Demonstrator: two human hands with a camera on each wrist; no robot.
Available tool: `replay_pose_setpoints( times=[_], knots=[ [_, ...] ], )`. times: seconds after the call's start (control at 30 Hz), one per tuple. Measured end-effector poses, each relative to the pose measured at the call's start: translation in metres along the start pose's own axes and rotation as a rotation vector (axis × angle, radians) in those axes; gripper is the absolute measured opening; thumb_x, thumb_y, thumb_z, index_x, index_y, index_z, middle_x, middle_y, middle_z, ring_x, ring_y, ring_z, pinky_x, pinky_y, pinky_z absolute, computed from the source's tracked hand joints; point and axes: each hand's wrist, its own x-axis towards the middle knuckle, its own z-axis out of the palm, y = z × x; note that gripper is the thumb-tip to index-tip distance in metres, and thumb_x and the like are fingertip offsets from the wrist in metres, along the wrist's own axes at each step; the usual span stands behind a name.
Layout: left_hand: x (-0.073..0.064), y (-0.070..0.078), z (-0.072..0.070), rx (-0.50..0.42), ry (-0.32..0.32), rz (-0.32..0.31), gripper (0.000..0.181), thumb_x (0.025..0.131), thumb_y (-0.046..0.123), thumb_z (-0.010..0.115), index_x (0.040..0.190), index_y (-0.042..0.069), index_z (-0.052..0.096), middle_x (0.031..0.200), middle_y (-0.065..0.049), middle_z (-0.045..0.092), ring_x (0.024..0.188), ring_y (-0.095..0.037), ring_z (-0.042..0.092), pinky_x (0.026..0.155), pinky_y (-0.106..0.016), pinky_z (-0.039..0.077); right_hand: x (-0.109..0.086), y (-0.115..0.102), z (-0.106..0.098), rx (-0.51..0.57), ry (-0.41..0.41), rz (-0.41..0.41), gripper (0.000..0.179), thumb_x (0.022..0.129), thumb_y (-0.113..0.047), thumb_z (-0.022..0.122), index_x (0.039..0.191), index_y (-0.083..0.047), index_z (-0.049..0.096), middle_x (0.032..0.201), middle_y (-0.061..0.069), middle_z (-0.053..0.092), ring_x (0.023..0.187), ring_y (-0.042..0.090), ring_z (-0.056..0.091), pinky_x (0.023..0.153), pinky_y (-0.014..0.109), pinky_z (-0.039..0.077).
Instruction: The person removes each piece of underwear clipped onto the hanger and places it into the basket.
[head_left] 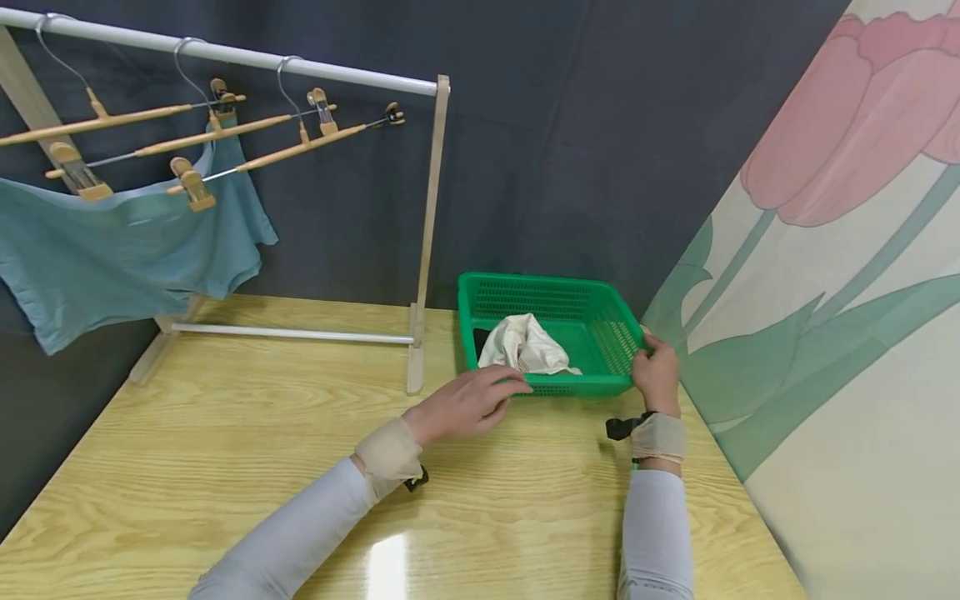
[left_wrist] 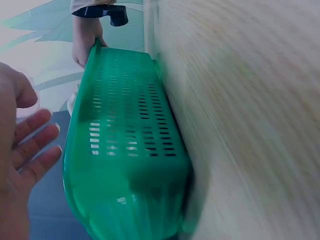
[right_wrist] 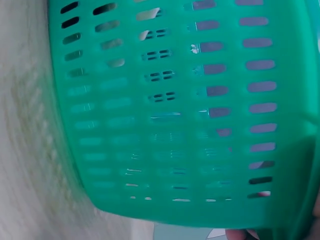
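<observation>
A green plastic basket with slotted walls stands on the table. Inside lies a crumpled cream-white cloth, beside something dark at the basket's left. My right hand grips the rim at the basket's right front corner, thumb on top. Near the front rim, my left hand has its fingers loosely extended. The left wrist view shows those fingers just apart from the green rim. Mostly the basket's slotted wall fills the right wrist view, where only a bit of the right hand appears.
Left of the basket stands a rack with a white rail and wooden post. Several clip hangers hang there, and a blue-green garment hangs from clips. A tulip-painted wall borders the wooden table on the right.
</observation>
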Motion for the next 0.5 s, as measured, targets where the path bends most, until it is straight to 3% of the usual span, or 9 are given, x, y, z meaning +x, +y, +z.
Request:
replay_pose_setpoints(
  times=[0.07,0.1,0.17,0.23,0.3,0.4,0.5],
  knots=[
    [-0.010,-0.001,-0.003,-0.039,0.043,0.021,0.028,0.098,0.002,0.056,0.122,0.008,0.069,0.124,-0.005,0.067,0.114,-0.017,0.063,0.098,-0.028,0.051,-0.001,-0.001,0.000,-0.034,0.006,-0.021,0.049,0.101,-0.006,0.036,0.147,0.009,0.046,0.060,0.016,0.056,0.038,0.023,0.034,0.042,0.034,0.034],
    [-0.015,-0.003,-0.005,-0.050,0.057,0.021,0.028,0.097,0.001,0.056,0.120,0.008,0.070,0.121,-0.005,0.067,0.111,-0.016,0.064,0.095,-0.027,0.052,-0.002,-0.002,0.000,-0.059,0.008,-0.034,0.048,0.101,-0.005,0.037,0.146,0.012,0.046,0.071,0.024,0.062,0.046,0.031,0.046,0.050,0.038,0.043],
    [-0.028,-0.005,-0.009,-0.070,0.071,-0.001,0.028,0.096,-0.001,0.057,0.119,0.008,0.071,0.118,-0.004,0.068,0.107,-0.014,0.065,0.091,-0.026,0.053,-0.003,-0.007,-0.001,-0.137,0.004,-0.054,0.048,0.101,-0.005,0.038,0.144,0.015,0.045,0.106,0.038,0.063,0.081,0.048,0.059,0.081,0.051,0.049],
    [-0.042,-0.010,-0.015,-0.088,0.074,-0.043,0.028,0.095,-0.001,0.058,0.119,0.008,0.071,0.117,-0.003,0.068,0.103,-0.013,0.066,0.087,-0.026,0.054,-0.006,-0.014,-0.003,-0.222,-0.011,-0.050,0.048,0.103,-0.007,0.039,0.144,0.017,0.043,0.139,0.044,0.044,0.120,0.058,0.045,0.106,0.064,0.033],
    [-0.058,-0.014,-0.024,-0.109,0.082,-0.100,0.029,0.095,-0.001,0.058,0.119,0.007,0.071,0.116,-0.003,0.069,0.102,-0.013,0.067,0.085,-0.028,0.055,-0.008,-0.024,-0.004,-0.294,-0.034,-0.043,0.050,0.104,-0.011,0.041,0.145,0.018,0.040,0.150,0.044,0.029,0.139,0.061,0.021,0.112,0.073,0.014],
    [-0.079,-0.022,-0.040,-0.129,0.108,-0.192,0.027,0.095,-0.002,0.059,0.119,0.005,0.071,0.117,-0.005,0.070,0.106,-0.018,0.068,0.089,-0.034,0.056,-0.012,-0.043,-0.003,-0.343,-0.073,-0.040,0.053,0.105,-0.016,0.043,0.148,0.015,0.036,0.155,0.043,0.017,0.139,0.062,0.013,0.109,0.075,0.017],
    [-0.098,-0.031,-0.058,-0.127,0.155,-0.260,0.027,0.096,-0.002,0.060,0.119,0.004,0.071,0.119,-0.007,0.070,0.111,-0.022,0.068,0.091,-0.039,0.056,-0.017,-0.066,0.003,-0.350,-0.109,-0.102,0.055,0.106,-0.018,0.045,0.150,0.013,0.035,0.157,0.041,0.016,0.139,0.061,0.013,0.109,0.075,0.016]
  ],
)
